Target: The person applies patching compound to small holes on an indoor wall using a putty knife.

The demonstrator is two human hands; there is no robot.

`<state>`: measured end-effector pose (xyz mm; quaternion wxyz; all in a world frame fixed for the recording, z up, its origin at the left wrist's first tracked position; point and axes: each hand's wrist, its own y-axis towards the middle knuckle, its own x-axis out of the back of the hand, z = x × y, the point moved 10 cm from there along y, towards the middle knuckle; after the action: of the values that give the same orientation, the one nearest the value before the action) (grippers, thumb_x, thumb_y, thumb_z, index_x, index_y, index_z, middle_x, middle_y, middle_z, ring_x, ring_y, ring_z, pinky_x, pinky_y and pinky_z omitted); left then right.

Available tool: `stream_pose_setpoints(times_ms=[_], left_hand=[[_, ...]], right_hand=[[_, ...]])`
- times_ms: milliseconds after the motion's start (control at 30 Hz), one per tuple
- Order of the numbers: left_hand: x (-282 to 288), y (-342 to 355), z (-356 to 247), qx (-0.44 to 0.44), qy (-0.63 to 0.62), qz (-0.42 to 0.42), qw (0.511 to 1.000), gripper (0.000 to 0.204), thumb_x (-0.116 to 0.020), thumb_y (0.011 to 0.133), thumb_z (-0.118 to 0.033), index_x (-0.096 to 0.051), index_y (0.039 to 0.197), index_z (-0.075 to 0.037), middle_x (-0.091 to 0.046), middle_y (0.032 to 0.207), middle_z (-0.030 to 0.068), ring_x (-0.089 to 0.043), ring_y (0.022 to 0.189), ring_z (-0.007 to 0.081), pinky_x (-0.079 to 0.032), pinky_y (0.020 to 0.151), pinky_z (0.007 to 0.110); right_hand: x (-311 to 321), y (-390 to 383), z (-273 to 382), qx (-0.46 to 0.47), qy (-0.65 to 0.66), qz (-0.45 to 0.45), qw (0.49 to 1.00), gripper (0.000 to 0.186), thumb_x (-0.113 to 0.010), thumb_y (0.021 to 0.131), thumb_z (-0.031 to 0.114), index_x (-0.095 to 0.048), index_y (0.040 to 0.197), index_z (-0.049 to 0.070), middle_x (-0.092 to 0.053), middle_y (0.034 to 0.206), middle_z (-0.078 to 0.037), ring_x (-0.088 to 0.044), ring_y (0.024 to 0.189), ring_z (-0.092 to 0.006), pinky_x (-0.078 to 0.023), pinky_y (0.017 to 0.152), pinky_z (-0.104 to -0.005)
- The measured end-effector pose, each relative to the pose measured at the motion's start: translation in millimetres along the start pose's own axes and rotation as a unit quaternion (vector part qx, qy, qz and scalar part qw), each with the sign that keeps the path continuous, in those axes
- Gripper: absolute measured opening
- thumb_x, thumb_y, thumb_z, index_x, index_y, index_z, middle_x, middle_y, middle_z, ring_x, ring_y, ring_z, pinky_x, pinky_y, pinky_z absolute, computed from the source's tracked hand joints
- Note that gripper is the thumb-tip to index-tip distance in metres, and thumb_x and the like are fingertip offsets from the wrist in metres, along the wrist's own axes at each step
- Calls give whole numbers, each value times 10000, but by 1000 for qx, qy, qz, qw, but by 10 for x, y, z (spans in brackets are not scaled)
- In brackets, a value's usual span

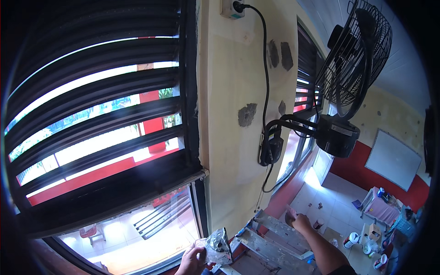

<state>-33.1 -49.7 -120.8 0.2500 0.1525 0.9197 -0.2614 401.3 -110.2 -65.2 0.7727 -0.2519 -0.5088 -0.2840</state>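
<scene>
The wall fan [338, 135] served as the reference point, with all sides read as the person faced it. Below the fan and to its left, the left hand [192, 260] held a flat plate [208, 255] loaded with grey paste [218, 241]; its grip was pinching the plate's near edge, thumb on top. Below the fan and slightly to its left, the right hand [301, 223] was extended, its grip closed on a small flat tool [290, 214]; I could not tell the tool's exact shape. The two hands were well apart. A paint-spotted ladder [284, 230] stood beneath the fan, between and under the hands.

The yellowish wall [229, 146] to the left of the fan carried several dark grey patches [247, 114]. A black cable [266, 68] ran down that wall to the fan's bracket. Farther left of the fan was a louvred window [101, 98] with dark slats. To the right of the fan and lower, a whiteboard [393, 159] hung above a pink-covered counter [376, 208].
</scene>
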Motion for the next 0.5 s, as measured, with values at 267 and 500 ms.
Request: stream_pose_setpoints(times_ms=[267,500], left_hand=[[-486,137,-269,-72,-68,137,986,219,-446,852,-77,-482,1064,-33,-559,837,70,-580,681,139,-509,519,282],[-825,506,-554,-26,-56,190,980,247,-440,836,-32,-478,1079,-15,-561,897,93,-589,766,154,-516,686,289]], right_hand=[[99,-16,-23,16,-5,-47,999,369,-627,710,232,-636,939,-57,-638,887,-252,-625,863,-382,-490,786,-415],[-118,149,-140,51,-5,-17,999,378,-635,728,259,-622,890,-82,-618,839,-290,-608,831,-430,-490,752,-445]])
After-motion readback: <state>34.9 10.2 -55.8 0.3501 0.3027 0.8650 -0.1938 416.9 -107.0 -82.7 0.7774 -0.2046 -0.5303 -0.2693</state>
